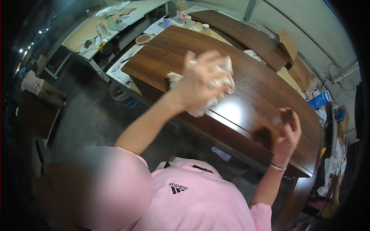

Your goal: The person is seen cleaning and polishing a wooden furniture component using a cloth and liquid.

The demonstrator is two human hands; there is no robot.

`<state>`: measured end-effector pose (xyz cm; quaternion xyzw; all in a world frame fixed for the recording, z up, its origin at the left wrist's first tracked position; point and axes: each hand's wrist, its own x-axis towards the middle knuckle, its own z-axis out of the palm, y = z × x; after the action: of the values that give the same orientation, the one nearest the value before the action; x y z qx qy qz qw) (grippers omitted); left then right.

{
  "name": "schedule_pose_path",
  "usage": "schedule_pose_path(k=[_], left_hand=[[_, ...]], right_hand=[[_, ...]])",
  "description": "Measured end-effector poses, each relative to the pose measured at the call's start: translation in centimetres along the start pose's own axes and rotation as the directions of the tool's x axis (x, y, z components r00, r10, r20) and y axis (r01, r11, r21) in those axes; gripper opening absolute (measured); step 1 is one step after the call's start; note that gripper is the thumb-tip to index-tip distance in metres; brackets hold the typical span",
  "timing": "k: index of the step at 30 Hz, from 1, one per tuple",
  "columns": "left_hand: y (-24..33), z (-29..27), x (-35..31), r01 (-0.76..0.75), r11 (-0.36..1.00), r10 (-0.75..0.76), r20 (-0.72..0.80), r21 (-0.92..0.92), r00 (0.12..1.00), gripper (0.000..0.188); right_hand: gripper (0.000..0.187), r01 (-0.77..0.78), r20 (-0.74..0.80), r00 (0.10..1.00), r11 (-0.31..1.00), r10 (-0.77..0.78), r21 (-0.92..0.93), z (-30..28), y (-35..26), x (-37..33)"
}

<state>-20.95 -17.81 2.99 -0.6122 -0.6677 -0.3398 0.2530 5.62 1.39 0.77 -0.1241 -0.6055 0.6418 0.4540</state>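
Observation:
A dark brown wooden panel [262, 96] with a glossy finish and a curved far edge lies in front of me. Over its left half, my left hand [202, 79] is closed round a crumpled white cloth [227, 73]; motion smears the fingers. Part of the cloth hangs below the palm near the panel's front edge. My right hand [287, 134] is raised above the right part of the panel, its fingers curled. Something small and dark brown shows at those fingertips, too blurred to name. Its shadow falls on the wood beside it.
Behind lies another dark wooden panel [243, 34] with an open cardboard box [298, 67] at its right. Bottles, including a tall one [181, 11], and a round bowl [143, 39] stand at the far left. A bucket [122, 95] is on the floor. Another person [36, 82] is far left.

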Motion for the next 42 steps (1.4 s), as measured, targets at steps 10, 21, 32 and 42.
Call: schedule_pose_path(k=[10, 21, 32, 42], left_hand=[[5.1, -0.5, -4.8, 0.37, -0.395, -0.231, 0.481, -0.841, 0.846, 0.024], [-3.4, -5.4, -14.6, 0.548, 0.822, -0.555, -0.43, -0.153, 0.713, 0.022], [-11.6, -8.1, -17.3, 0.679, 0.694, -0.474, -0.558, 0.241, 0.682, 0.035], [-16.8, -10.6, -19.0, 0.707, 0.669, -0.485, -0.586, 0.23, 0.65, 0.032]], right_hand=[[0.041, -0.403, 0.672, 0.718, 0.895, 0.179, 0.192, 12.4, -0.6, 0.8], [0.043, 0.706, 0.756, 0.647, 0.298, 0.099, -0.643, 14.6, 4.2, 4.1], [0.029, 0.557, 0.555, 0.83, 0.131, -0.057, -0.82, 11.4, 8.1, 7.4], [0.03, 0.559, 0.556, 0.828, 0.151, -0.069, -0.815, 11.5, 8.4, 7.4]])
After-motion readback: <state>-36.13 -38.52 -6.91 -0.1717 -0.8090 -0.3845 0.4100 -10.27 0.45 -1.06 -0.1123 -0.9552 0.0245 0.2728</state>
